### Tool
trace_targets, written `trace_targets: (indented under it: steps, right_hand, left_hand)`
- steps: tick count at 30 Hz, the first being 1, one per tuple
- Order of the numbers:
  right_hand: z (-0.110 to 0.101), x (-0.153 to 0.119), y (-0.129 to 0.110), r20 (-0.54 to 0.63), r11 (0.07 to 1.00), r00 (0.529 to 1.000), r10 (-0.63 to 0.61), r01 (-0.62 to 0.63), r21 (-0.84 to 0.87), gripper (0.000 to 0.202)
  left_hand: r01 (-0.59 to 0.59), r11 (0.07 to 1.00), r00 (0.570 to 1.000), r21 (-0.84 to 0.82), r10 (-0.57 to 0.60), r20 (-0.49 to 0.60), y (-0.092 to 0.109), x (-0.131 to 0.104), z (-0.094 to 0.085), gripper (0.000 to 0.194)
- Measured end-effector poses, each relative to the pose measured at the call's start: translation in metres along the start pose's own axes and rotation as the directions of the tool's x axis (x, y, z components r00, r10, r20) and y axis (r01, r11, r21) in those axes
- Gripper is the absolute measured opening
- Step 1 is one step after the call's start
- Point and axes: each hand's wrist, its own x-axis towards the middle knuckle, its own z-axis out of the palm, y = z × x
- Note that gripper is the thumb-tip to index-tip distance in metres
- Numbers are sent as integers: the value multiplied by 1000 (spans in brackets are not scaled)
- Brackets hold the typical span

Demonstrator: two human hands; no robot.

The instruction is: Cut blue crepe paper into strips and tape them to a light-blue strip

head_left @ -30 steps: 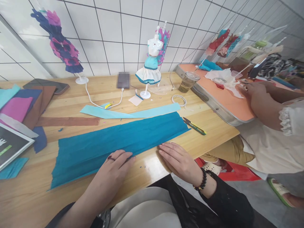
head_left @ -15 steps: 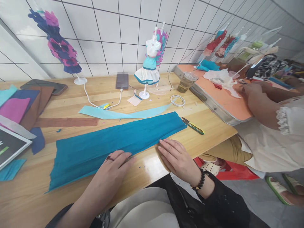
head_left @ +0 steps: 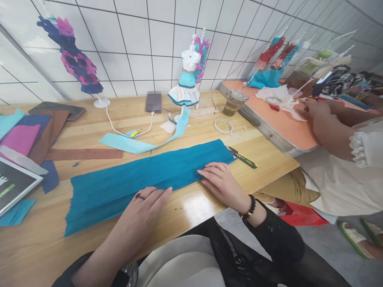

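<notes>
A wide strip of dark teal crepe paper lies flat across the wooden table. My left hand rests on its near edge, fingers laid flat and slightly apart. Farther right, my right hand lies on the same edge with its fingers stretched out. Behind the teal paper, a light blue strip curves up at its right end towards a small dress form. Yellow-handled snips lie just beyond the teal paper's right end.
A tape ring and a lidded cup stand behind the snips. Coloured papers and a framed board lie at the left. A brown strip is nearby. At the right, a person's hands work over an orange case.
My right hand has moved slightly up onto the teal paper. The light blue strip's right end has swung left and lifted. The teal paper's lower left corner has shifted slightly.
</notes>
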Motion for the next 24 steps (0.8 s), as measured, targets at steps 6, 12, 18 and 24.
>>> trace_targets:
  steps: [6, 12, 18, 24]
  right_hand:
    - [7, 7, 3, 52, 997, 998, 32, -35, 69, 26]
    - [10, 3, 5, 32, 983, 995, 99, -103, 151, 26]
    - [13, -2, 3, -13, 979, 988, 151, -148, 143, 26]
    - [12, -3, 0, -13, 977, 983, 182, -180, 114, 26]
  left_hand:
    - [113, 993, 992, -25, -115, -61, 4, 7, -7, 30]
    - [296, 934, 955, -198, -296, 34, 3, 12, -14, 28]
    - [346, 908, 938, -234, -342, 59, 4, 15, -14, 29]
    - [416, 887, 908, -200, -417, 39, 3, 15, -11, 28]
